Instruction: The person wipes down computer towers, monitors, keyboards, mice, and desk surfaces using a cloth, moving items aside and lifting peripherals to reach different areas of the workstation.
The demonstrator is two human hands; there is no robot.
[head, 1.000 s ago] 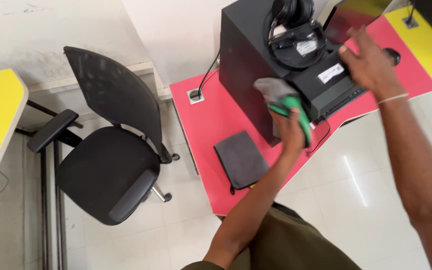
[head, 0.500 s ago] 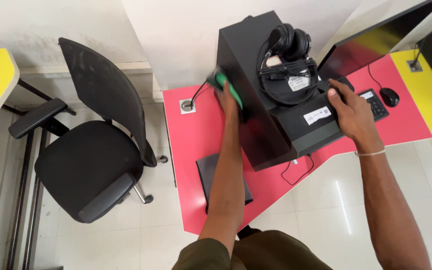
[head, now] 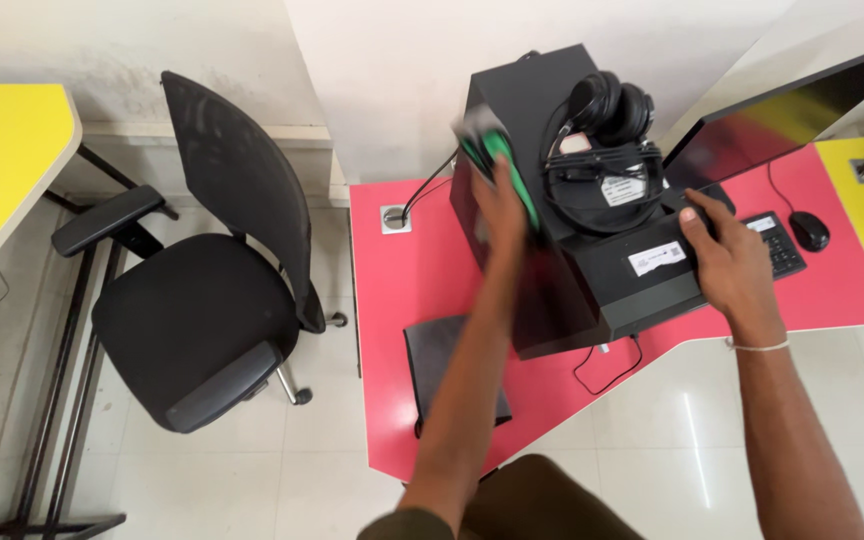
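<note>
Holding a green cloth (head: 495, 160), the left hand (head: 500, 205) presses it against the side of a big black computer box (head: 552, 260). The fingers are closed around the cloth, which looks blurry and sits just above the hand, near the top edge of the box. The box stands upright on a red desk (head: 402, 270).

The right hand (head: 727, 250) lies flat and open on the top of the box, near its front corner, gripping nothing. A thin band goes around that wrist. A white sticker (head: 658, 257) is just beside this hand, between the two hands.

Black headphones (head: 607, 105) with a coiled cable rest on top of the box, a little past both hands. Beyond the right hand stands a dark screen (head: 782, 110). Just to the right of that hand are a black keyboard (head: 777, 245) and a black mouse (head: 810, 230) on the desk.

Under the left arm a flat dark pad (head: 442, 360) lies on the desk. Far off to the left of the left hand stands a black office chair (head: 202, 290), and past it is a yellow table (head: 2, 160).
</note>
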